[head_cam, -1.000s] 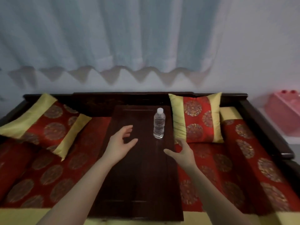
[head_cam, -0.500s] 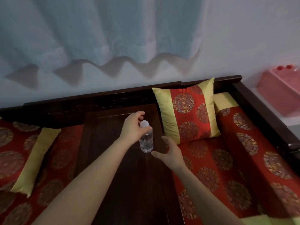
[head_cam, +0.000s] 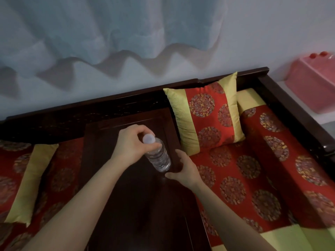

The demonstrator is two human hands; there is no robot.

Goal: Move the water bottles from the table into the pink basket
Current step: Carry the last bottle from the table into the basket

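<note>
Bottle (head_cam: 159,156) now tilted — cushion (head_cam: 206,115) beside

Two bare arms in view, nothing worn.

The left hand (head_cam: 130,144) and the right hand (head_cam: 184,170) are both uncovered: no gloves, no rings showing, no watch or band at either wrist. The forearms run bare all the way down to the bottom edge of the view, with no sleeve cuff showing anywhere. Fingernails look short and plain; finer detail is too soft to make out.
</note>
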